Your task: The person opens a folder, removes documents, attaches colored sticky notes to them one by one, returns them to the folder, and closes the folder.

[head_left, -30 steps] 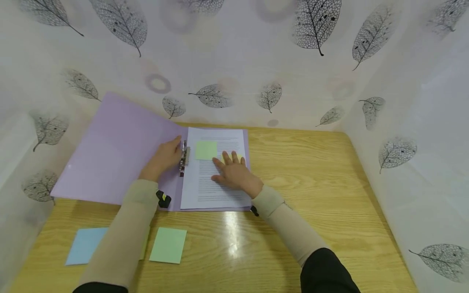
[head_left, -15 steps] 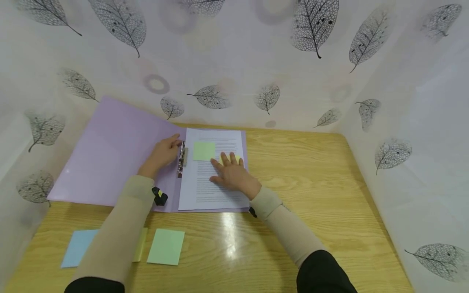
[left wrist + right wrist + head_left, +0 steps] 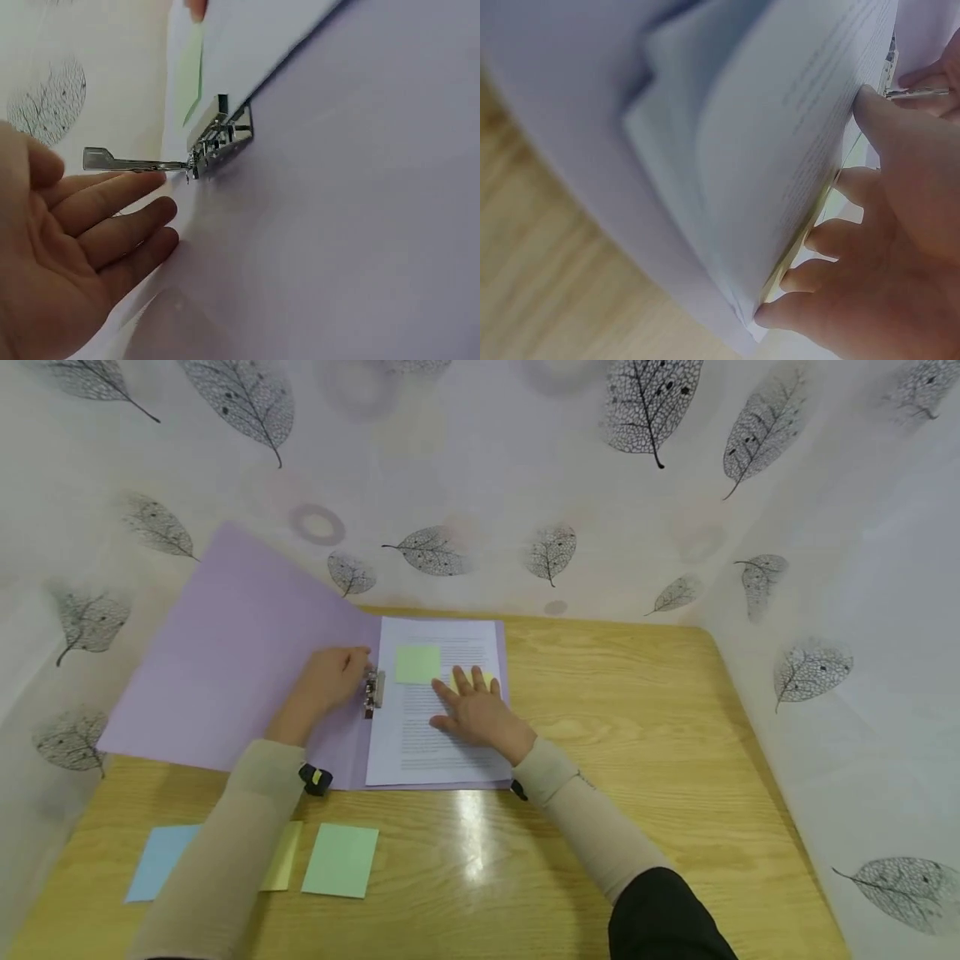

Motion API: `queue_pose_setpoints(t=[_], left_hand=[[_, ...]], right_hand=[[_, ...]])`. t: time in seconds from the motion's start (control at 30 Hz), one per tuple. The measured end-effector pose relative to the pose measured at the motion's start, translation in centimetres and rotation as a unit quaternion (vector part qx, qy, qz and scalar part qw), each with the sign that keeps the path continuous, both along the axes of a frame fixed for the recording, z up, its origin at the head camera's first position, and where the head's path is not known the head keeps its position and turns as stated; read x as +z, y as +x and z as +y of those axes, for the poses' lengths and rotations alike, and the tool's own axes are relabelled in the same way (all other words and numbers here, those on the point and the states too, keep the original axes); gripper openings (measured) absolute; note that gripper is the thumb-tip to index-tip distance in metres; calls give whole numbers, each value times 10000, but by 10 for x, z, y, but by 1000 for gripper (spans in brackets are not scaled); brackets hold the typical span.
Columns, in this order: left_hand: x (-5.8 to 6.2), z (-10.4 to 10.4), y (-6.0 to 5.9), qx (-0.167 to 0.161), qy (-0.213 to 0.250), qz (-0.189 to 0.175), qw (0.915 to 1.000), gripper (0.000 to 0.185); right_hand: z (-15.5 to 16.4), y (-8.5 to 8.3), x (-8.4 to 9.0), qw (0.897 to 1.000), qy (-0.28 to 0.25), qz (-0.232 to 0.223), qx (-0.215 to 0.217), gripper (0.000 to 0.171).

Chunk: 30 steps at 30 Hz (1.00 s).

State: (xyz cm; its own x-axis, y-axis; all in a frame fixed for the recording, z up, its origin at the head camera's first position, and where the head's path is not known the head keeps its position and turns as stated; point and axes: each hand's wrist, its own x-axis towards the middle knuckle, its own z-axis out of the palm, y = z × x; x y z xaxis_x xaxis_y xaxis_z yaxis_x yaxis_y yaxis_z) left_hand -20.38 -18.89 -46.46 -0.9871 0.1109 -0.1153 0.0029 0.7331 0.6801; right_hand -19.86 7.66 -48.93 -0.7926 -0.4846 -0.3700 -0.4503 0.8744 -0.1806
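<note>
A lilac folder [image 3: 225, 652] lies open, its cover raised at the left. Printed sheets [image 3: 442, 752] lie on its right side, with a green sticky note [image 3: 417, 664] and a partly covered yellow sticky note [image 3: 489, 677] on them. My right hand [image 3: 480, 714] rests on the sheets, fingers spread over the yellow note. At the sheets' left edge is a metal lever clip [image 3: 372, 691]. My left hand [image 3: 90, 240] is beside it, fingers extended under the clip's protruding lever [image 3: 135, 163]; the thumb looks apart from the lever. Whether the fingers touch it I cannot tell.
On the wooden table [image 3: 615, 710], near the front, lie blue [image 3: 161, 860], yellow [image 3: 283, 860] and green [image 3: 341, 860] sticky pads; my left forearm partly covers the blue and yellow ones. A leaf-patterned cloth [image 3: 487, 485] hangs behind the table and at both sides.
My left hand has shifted slightly left and down beside the clip, and its fingers lie differently. The folder's cover stands a little higher. My right hand stays in place on the sheets.
</note>
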Motion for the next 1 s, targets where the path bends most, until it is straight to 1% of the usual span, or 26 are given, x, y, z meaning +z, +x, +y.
queue_pose_setpoints(t=[0.07,0.13,0.17,0.23,0.3,0.37,0.43,0.5,0.57,0.67,0.8,1.0], left_hand=[[2,0,12,-359,-540,251,9976,55],[1,1,25,-602,-1045,596,9909,50],[0,1,32,-667,-1253,813,9865,48],[-3,2,43,-656,-1459,1201,9798,44],[-7,4,52,-572,-1592,1610,9723,42],[-10,4,58,-479,-1569,1867,9686,41],[-12,5,62,-463,-1530,1959,9675,43],[-14,5,65,-495,-1470,1895,9696,45],[-16,5,66,-576,-1423,1830,9711,48],[-19,5,67,-645,-1405,1875,9700,50],[-21,5,66,-678,-1423,1999,9671,49],[-20,7,61,-699,-1422,2023,9664,53]], right_hand=[[0,0,2,10000,5,3,10,74],[0,0,3,10000,1,6,56,74],[-1,0,3,10000,8,14,73,74],[-1,0,5,10000,40,26,82,74],[-1,-1,6,9999,71,33,77,74],[-1,-1,6,9999,96,33,52,74],[0,-1,6,9999,128,38,29,74],[0,0,5,9999,128,55,18,74],[1,0,4,9999,110,63,19,74],[2,1,3,9999,58,73,38,74],[2,2,3,9999,62,109,60,73],[1,2,3,9999,-8,102,49,73]])
